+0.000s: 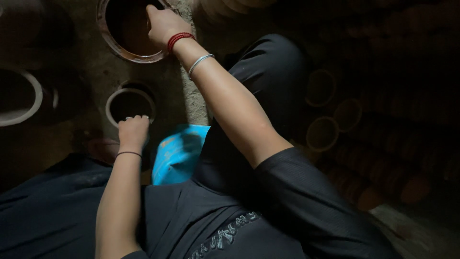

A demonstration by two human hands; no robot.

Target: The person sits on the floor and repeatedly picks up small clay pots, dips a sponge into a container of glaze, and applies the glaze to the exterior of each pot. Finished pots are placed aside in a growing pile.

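Head view, dim light, looking down over the person's lap in dark clothing. Right hand (162, 25) at 12 o'clock of the frame — fingers curled over the near rim of a large round clay pot (111, 42), gripping the rim at its 3 o'clock edge; fingertips dip inside the opening and are partly hidden. Red thread band (180, 40) and a silver bangle (200, 64) on that wrist. Left hand (132, 132) sits left of centre, at about 9 o'clock — closed in a loose fist on the near lip of a smaller pale-rimmed pot (116, 98), knuckles up; whether it pinches the lip or merely rests on it I cannot tell. Thin dark band on that wrist. Blue cloth (178, 154) lies just beside the left hand, at its 4 o'clock, on the lap. Another pale-rimmed vessel (32, 98) at 9 o'clock, frame edge. Stacked round clay cups (322, 134) at 3 o'clock, deep in shadow, detail unclear.
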